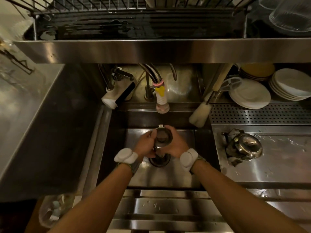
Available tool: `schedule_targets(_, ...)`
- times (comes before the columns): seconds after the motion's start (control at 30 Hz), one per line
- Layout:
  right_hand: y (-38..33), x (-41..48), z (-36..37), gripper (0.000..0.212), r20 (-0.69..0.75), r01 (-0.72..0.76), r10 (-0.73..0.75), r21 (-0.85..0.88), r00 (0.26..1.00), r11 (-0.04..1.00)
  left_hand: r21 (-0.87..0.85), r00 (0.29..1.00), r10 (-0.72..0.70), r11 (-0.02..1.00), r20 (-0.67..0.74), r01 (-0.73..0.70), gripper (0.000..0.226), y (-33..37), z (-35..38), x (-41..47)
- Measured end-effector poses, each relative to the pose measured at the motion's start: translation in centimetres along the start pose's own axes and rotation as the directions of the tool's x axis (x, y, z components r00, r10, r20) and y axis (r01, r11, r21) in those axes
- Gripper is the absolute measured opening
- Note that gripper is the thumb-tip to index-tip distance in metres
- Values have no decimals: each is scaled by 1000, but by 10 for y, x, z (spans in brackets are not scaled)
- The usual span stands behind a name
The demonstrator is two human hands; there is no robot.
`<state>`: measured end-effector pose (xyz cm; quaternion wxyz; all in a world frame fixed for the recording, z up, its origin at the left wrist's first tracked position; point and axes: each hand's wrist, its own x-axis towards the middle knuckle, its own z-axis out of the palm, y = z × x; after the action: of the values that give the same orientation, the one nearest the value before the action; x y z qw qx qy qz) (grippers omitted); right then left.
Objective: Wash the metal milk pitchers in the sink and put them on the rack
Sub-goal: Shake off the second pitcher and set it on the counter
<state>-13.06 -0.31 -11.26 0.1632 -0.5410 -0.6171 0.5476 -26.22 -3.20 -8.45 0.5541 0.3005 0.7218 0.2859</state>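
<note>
I hold a small metal milk pitcher [162, 137] over the steel sink [176, 175], below the tap nozzle [161, 105]. My left hand [146, 145] grips its left side and my right hand [175, 145] wraps round its right side. The pitcher's mouth faces up toward me. A second metal pitcher [244, 147] lies tipped on the wet counter to the right of the sink. The wire rack [94, 5] runs along the top of the view, above a steel shelf.
A drain [159, 161] sits under my hands. A bottle brush [200, 116] leans at the sink's back right. Stacked plates [250, 95] and more plates [292, 84] stand at the right rear. A white dispenser [117, 93] stands back left. Glassware [291, 14] sits top right.
</note>
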Motion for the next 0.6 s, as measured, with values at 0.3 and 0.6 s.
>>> schedule_targets(0.3,-22,6,1,60,-109,-83,113,249,988,965,-65,994,107,992,-30,-108,33,7,-6,6)
schedule_targets(0.6,13,-6,33,16,146,-399,377,179,915,899,-104,984,-150,982,97,160,48,-69,21,15)
